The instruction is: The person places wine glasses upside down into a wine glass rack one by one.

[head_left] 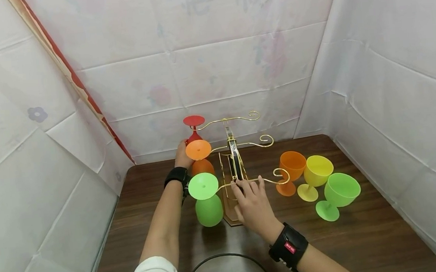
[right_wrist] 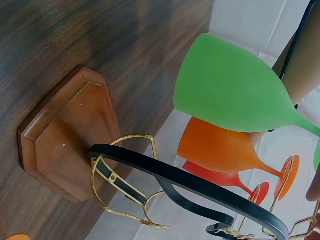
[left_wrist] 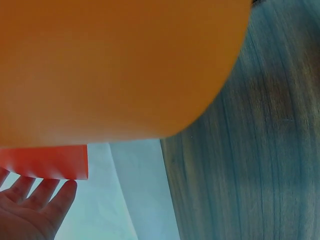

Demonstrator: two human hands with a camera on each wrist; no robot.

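Observation:
A gold-and-black wire goblet rack stands on a wooden base. Upside down from its left hooks hang a green goblet, an orange goblet and, farthest back, a red goblet. My left hand is at the bowl of the red one; in the left wrist view its extended fingers touch the red rim, and the thumb is out of sight. With bent fingers, my right hand holds the front hooked arm at the rack's top. Only its fingertips enter the right wrist view.
Right of the rack, an orange goblet, a yellow goblet and a green goblet are on the dark wooden table. White sheeting covers the walls behind and beside it. A black cable curves along the front.

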